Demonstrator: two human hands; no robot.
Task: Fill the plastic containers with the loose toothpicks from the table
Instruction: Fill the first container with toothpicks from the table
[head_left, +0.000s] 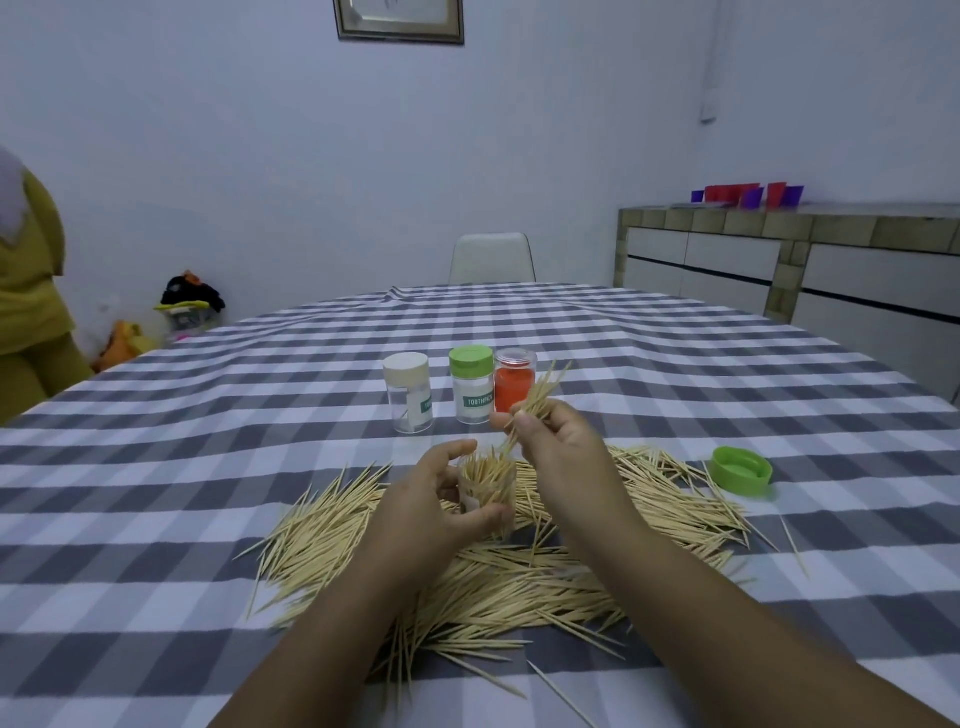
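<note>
At the centre of the frame your left hand (434, 499) grips the open container (488, 491), and your right hand (553, 441) pinches a bundle of toothpicks (537, 402) just above it.

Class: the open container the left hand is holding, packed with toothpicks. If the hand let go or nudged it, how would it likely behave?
The container is tall and narrow, so it would probably tip easily. It has no lid, the green lid lying apart, so toothpicks would likely spill. Clear plastic suggests it is light; the left hand steadying it seems wise.
</note>
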